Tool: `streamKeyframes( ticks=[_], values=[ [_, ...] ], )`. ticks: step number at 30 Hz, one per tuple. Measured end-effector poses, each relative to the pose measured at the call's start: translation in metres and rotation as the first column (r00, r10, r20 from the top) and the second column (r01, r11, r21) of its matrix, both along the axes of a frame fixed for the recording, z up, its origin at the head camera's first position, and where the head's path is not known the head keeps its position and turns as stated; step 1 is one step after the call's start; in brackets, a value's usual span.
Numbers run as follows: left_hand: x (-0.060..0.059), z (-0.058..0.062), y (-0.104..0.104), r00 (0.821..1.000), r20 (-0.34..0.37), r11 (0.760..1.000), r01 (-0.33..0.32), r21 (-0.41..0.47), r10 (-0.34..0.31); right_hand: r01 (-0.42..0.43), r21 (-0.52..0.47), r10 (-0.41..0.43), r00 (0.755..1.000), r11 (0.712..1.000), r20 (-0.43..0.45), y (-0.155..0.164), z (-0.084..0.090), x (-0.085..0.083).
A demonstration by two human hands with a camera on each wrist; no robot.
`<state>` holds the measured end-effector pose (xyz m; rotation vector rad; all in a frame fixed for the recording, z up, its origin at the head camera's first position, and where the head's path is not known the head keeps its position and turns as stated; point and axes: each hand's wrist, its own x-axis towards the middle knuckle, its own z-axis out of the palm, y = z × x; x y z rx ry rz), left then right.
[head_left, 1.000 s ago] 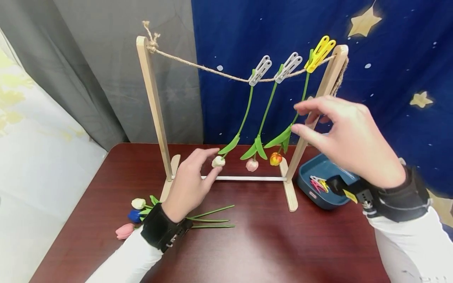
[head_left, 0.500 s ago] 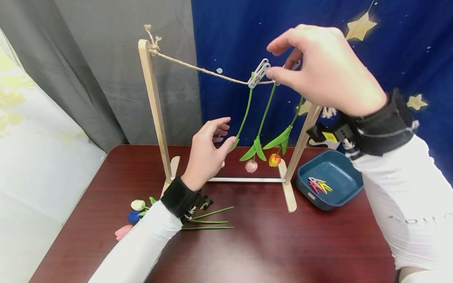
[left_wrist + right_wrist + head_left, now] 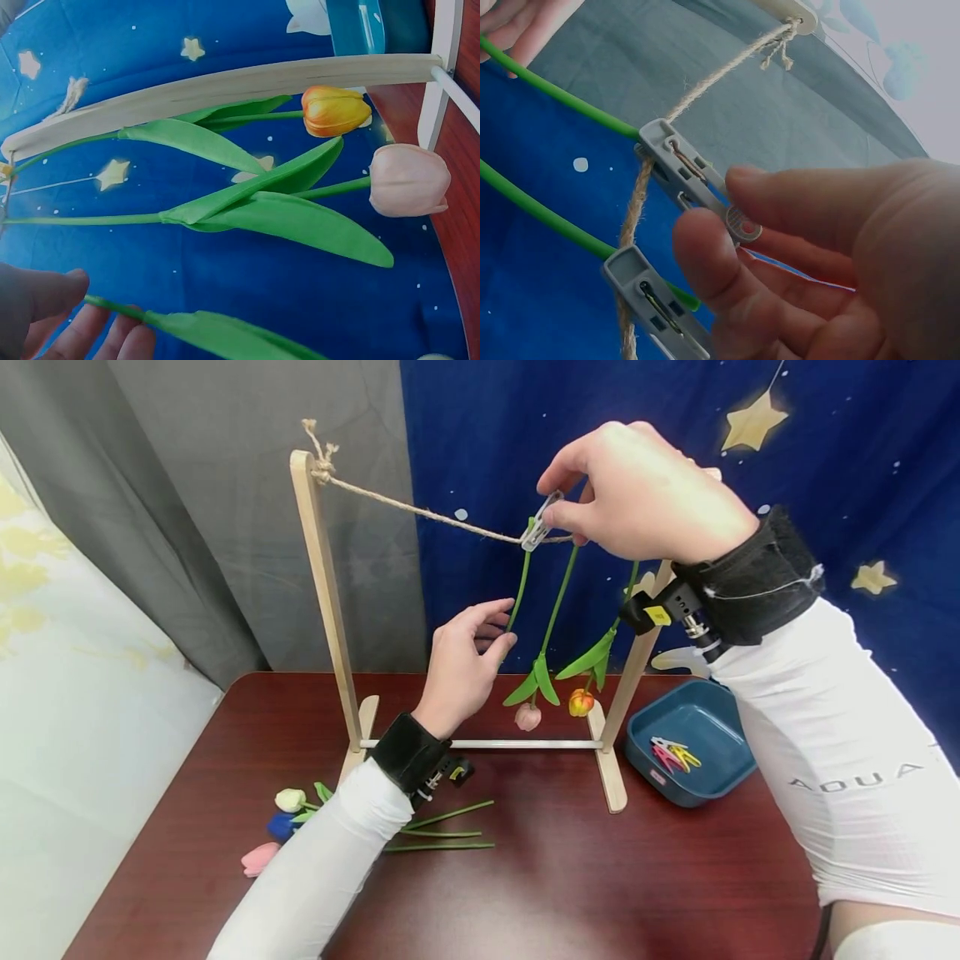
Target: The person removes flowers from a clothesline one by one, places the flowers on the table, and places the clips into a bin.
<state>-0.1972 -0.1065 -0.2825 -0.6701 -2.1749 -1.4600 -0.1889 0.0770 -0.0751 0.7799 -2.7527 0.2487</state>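
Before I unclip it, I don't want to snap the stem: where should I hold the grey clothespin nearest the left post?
Probably by its two free handle ends, squeezed from the side away from the twine. The grey clothespin bites twine and stem at its jaw end. The right hand already pinches there, the left hand holding the stem lower down.

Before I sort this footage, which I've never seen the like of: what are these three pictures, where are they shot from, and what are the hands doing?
They show one person at one moment, through three worn cameras. The head view looks down at a table with a wooden rack strung with twine. Three tulips hang from it by pegs.

The right wrist view is a close-up: the right hand pinches the grey peg on the twine. The left wrist view looks past the fingers: the left hand holds that tulip's stem, beside the pink tulip and orange tulip.

On the table lie loose tulips and a blue tray of pegs.
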Motion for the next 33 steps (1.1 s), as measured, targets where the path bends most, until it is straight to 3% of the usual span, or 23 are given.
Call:
streamKeyframes(
  ticks=[12,24,33],
  values=[
    [-0.002,-0.001,0.002,0.999,-0.024,1.000,-0.029,-0.010,0.029,-0.006,0.008,0.006,1.000,1.000,0.024,-0.001,0.000,0.002],
    [-0.002,-0.001,-0.001,0.999,-0.036,0.999,-0.036,-0.015,0.035,-0.056,-0.058,0.051,0.995,0.997,-0.087,0.003,-0.003,0.008],
    [0.008,0.000,-0.011,0.997,-0.060,0.999,-0.047,-0.020,0.046,-0.043,-0.079,0.033,0.992,0.996,-0.122,0.013,0.000,0.016]
  ],
)
